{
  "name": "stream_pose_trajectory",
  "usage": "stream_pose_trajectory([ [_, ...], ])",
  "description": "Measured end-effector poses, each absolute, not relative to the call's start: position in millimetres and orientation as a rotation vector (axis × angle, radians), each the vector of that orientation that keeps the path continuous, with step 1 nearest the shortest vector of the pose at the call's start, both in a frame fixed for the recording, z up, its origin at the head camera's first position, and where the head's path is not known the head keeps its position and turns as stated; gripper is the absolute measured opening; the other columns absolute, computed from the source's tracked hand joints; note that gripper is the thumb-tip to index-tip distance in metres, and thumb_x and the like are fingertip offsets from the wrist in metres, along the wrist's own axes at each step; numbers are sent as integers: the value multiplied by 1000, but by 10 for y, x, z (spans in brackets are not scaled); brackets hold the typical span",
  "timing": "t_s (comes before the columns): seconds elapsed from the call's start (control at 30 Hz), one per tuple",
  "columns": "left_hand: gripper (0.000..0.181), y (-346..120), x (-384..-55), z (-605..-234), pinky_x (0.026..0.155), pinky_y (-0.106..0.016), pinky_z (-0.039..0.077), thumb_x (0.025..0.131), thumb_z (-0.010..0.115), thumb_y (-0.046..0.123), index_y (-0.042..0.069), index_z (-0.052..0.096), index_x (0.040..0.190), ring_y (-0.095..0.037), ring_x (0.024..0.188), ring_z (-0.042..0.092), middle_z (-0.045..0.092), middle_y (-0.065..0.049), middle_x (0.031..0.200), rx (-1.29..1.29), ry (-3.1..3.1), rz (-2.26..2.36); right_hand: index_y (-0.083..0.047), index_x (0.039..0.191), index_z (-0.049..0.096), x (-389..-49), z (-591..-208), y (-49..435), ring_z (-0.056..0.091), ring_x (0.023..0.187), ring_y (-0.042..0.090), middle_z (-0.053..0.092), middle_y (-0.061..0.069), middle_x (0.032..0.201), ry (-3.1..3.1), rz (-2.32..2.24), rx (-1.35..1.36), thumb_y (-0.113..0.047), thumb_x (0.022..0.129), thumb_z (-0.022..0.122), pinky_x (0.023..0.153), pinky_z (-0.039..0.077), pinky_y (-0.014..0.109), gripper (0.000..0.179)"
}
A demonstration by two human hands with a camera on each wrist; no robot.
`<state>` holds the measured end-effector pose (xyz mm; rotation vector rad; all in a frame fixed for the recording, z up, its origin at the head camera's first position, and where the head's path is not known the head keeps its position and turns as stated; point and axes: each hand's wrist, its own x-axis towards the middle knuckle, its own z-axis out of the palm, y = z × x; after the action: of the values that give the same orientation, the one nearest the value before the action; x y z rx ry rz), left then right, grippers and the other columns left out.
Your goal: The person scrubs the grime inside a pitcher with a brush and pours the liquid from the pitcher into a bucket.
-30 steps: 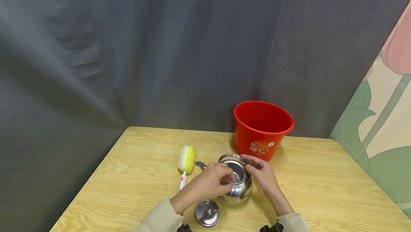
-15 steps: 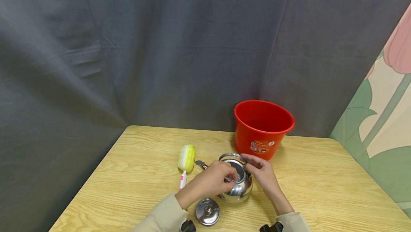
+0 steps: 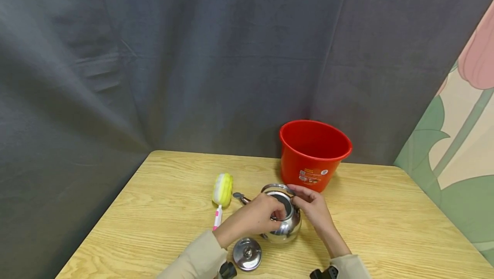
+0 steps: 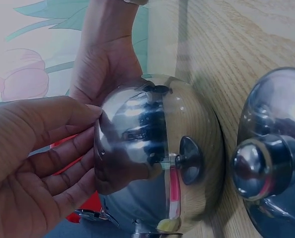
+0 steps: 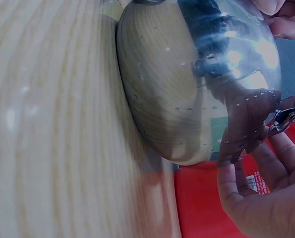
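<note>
A shiny stainless-steel kettle [image 3: 286, 230] stands uncovered on the table, its hoop handle [image 3: 275, 186] raised over the opening. My left hand [image 3: 259, 215] reaches across it, fingers curled over the near left of the rim. In the left wrist view, the left thumb [image 4: 63, 110] meets the rim while the fingers pass behind it; I cannot tell whether they also pinch something inside. My right hand [image 3: 315, 211] grips the right side at the handle's base, thumb and fingers around the metal lug [image 5: 286, 119]. The round lid [image 3: 247, 254] with its knob lies in front of the kettle.
A red bucket [image 3: 308, 168] stands just behind the kettle. To the left lies a yellow and white sponge brush [image 3: 222, 190] with a white and pink handle. A metal piece with a flat round end [image 3: 238, 195] shows beyond my left wrist. A grey curtain [image 3: 231, 64] hangs behind the table.
My left hand has shifted slightly right along the kettle's opening. A thin shiny edge at its fingers half a second ago now shows less. The right hand stays in place.
</note>
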<state>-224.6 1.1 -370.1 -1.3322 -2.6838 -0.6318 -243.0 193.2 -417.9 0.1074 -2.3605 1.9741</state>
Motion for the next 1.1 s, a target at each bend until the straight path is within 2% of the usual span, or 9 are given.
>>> stream_pose_trajectory([
  [0.27,9,41,-2277,-3694,66,-9,42,74,73,12,13,67,81,3,72,54,62,10,76,-1341,-2722,-682,-1,122,61,-2429,-4173,1936,60,101,13,62,13,119,-2352,1980,122,-2,88,56,82,49,20,34],
  [0.8,16,74,-2287,-3671,65,-12,43,72,76,10,14,66,84,2,73,53,61,10,78,-1338,-2788,-713,-2,122,60,-2429,-4185,1943,59,102,14,62,12,120,-2361,1980,116,-3,88,57,83,48,20,34],
  [1.1,7,52,-2297,-3682,64,-8,43,82,71,10,12,65,85,4,72,56,65,6,82,-1406,-2704,-738,-2,122,60,-2447,-4188,1949,59,100,15,62,12,120,-2370,1974,121,-3,89,56,82,49,20,34],
])
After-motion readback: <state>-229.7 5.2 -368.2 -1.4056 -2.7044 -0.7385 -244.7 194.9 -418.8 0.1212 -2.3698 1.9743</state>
